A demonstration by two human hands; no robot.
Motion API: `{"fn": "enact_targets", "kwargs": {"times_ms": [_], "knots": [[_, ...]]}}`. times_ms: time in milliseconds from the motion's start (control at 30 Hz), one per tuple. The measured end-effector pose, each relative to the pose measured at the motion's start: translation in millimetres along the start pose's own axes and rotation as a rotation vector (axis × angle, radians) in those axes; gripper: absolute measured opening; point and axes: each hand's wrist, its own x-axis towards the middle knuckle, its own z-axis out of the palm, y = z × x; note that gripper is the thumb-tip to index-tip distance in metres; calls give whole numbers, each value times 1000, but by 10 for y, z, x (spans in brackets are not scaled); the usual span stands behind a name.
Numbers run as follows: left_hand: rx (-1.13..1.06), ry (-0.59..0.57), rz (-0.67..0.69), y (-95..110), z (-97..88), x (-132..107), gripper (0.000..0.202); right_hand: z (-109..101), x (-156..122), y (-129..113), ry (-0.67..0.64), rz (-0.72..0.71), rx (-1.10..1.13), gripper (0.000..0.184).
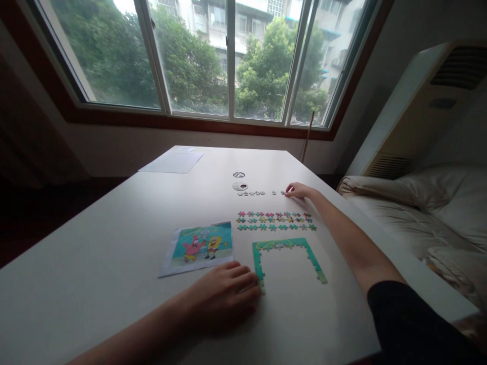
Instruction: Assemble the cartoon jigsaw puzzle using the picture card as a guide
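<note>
My right hand (298,190) reaches far across the table, thumb and fingertips closed on a small puzzle piece (283,192) at the right end of a short row. Nearer to me, my left hand (238,291) lies on the table with bent, slightly parted fingers. Its fingertips touch or nearly touch the lower left end of the green puzzle border (279,244), which has a top and two sides joined. Beyond the border, several loose puzzle pieces (272,227) lie in three colourful rows. Left of it is the cartoon reference picture (203,243).
Two small round objects (240,186) lie behind the far row of pieces. White paper (173,161) rests at the table's far left. The white table (95,253) stands before a window, with a pale sofa (411,208) and a tall air conditioner (418,101) on the right.
</note>
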Motion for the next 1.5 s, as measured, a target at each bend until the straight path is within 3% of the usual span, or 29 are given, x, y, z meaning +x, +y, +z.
{"fn": "enact_targets", "kwargs": {"times_ms": [433,700,833,1000,1133,1267,1367,1500], "knots": [[-1,2,7,-15,13,-16,15,-44,-91,32,-89,-22,154,41],[-4,13,6,-5,6,-5,15,-16,-269,16,-34,-78,229,36],[-1,20,5,-4,17,-7,14,-31,-428,-37,17,-170,267,35],[-20,-31,-6,-6,28,-9,15,47,-892,-153,-18,-283,315,39],[-18,-11,-8,1,22,2,13,191,-1545,-373,-227,-465,392,34],[-7,0,0,7,9,12,14,312,-2142,-640,-330,-619,257,24],[4,21,6,11,1,16,14,388,-2349,-758,-328,-719,187,19],[12,54,1,15,-3,12,13,424,-2357,-760,-286,-716,164,15]]}}
